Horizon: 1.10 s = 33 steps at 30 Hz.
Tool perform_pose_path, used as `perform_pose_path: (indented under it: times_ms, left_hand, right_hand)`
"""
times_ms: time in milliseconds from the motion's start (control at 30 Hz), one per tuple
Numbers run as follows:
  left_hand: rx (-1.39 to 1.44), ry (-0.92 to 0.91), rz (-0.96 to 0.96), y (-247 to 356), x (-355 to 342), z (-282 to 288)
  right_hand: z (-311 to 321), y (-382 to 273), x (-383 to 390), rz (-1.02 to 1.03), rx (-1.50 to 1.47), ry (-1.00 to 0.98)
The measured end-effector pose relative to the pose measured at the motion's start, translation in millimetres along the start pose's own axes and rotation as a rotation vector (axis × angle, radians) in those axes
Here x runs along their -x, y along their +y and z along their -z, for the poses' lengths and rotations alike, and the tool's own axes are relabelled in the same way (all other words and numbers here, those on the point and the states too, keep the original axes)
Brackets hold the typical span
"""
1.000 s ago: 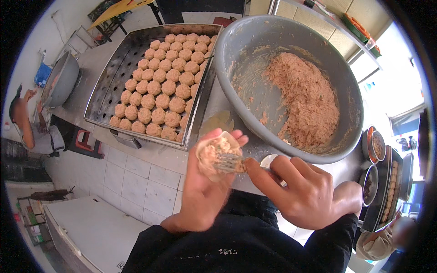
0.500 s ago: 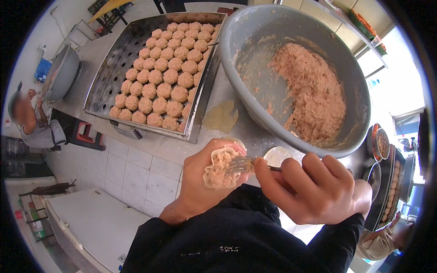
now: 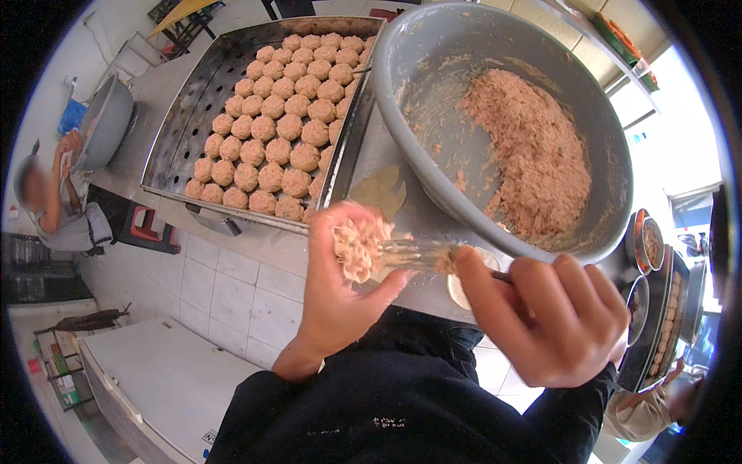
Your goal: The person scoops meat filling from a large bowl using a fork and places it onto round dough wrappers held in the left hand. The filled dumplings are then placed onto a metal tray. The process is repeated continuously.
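Observation:
My left hand (image 3: pixel 328 317) cups an open-topped dumpling (image 3: pixel 357 247), its thin wrapper gathered around pinkish minced filling. My right hand (image 3: pixel 553 317) grips a metal fork (image 3: pixel 417 255), whose tines touch the right side of the dumpling; bits of filling cling to the fork. Beyond them to the right, a large grey basin (image 3: pixel 421 174) holds a mound of minced filling (image 3: pixel 533 155). Pale wrappers (image 3: pixel 379 189) lie on the metal table, and a round white piece (image 3: pixel 461 292), perhaps more wrappers, is partly hidden behind my right hand.
A perforated metal tray (image 3: pixel 176 143) at far left carries rows of finished-looking dumplings (image 3: pixel 267 127). Another person (image 3: pixel 66 193) works at a second grey basin (image 3: pixel 108 127) on the left. At the right are small bowls (image 3: pixel 648 241), a long dark tray (image 3: pixel 657 340) and another person (image 3: pixel 641 417).
My left hand has shifted up and tilted, its thumb now spread below the dumpling. My right hand has moved slightly right and down, showing more of the fork. The person at left has raised a hand.

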<state>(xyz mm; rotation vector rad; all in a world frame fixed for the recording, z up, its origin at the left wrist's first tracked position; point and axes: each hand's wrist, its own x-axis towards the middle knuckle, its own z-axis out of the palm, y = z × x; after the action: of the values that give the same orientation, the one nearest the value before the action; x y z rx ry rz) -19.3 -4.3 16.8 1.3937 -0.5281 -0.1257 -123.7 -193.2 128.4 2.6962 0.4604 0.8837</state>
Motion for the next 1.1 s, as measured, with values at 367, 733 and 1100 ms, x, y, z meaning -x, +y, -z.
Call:
perform_pose_path:
  times_ms: [367, 733, 1100]
  left_hand:
    - [-0.034, -0.062, -0.115, 3.7, -10.9, 7.1]
    - [0.025, 0.017, -0.163, 1.2, -12.5, 12.2]
    - [0.012, -0.069, -0.139, 4.3, -14.0, 12.0]
  right_hand:
    - [0.8, 9.1, -1.1, -0.108, -0.318, 0.005]
    - [-3.1, 3.9, 2.5, -0.190, -0.361, -0.052]
    - [-4.1, 5.8, 6.5, -0.271, -0.398, 0.005]
